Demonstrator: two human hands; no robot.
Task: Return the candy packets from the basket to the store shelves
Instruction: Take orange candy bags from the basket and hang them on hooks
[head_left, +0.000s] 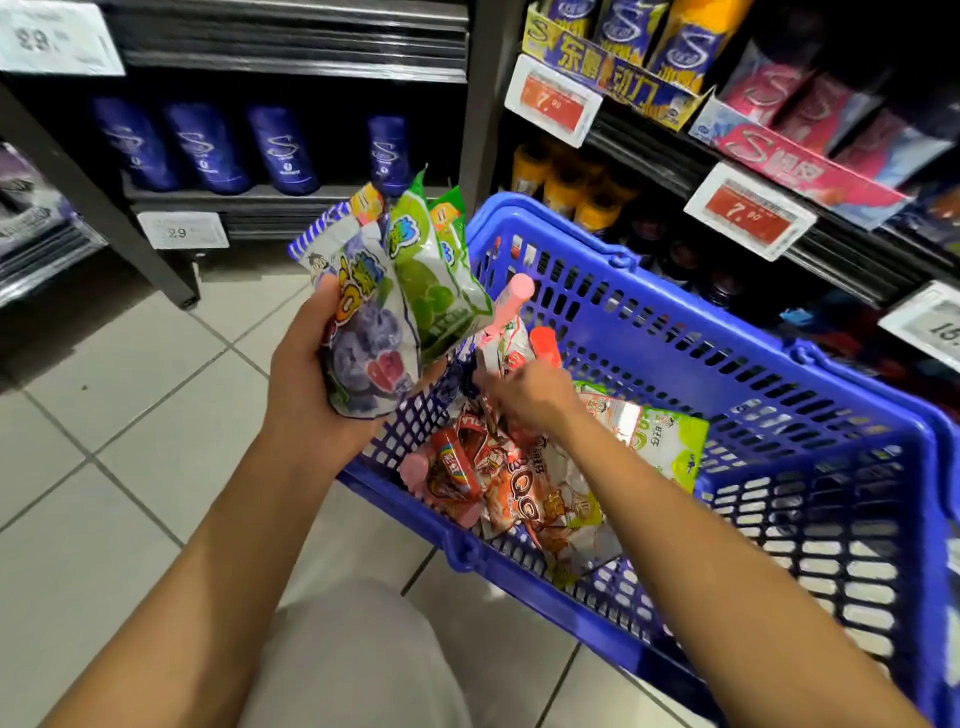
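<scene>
Pale trousers (358, 660) fill the bottom edge, a knee cut off by the frame, with two bare forearms reaching forward above it over a floor (119, 415) of light square tiles.

At far left, a white shelf tag (183, 229) reads "29"; a larger one in the top corner is smeared, perhaps "29" too. Behind stand dark blue glossy tubes (283, 150) marked with a silver "S"; smaller print on them is too blurred to read.

The left hand (304, 379) grips a fan of candy packets upright: a crinkly purple grape packet (363, 338) in front and green packets (431, 291) behind it, their lettering distorted and not legible. More packet tops peek out behind, mostly hidden.

The right hand (530, 397) reaches into the blue basket (779, 395), a plastic lattice one sitting on the floor. Its fingers are curled down among the packets, but motion blur and the hand's back hide whether they pinch anything. Below lie orange-and-white packets (524, 499) printed "QQ", a small red packet (457, 467), and a light green packet (665, 441) partly under the wrist. Two pink rounded sticks (511, 301) poke up beyond the hand.

At right, shelves (810, 249) carry red price tags (743, 210) reading "7.00", with yellow-blue and pink "S" display boxes above; a tag at the edge is cut off at "15".
</scene>
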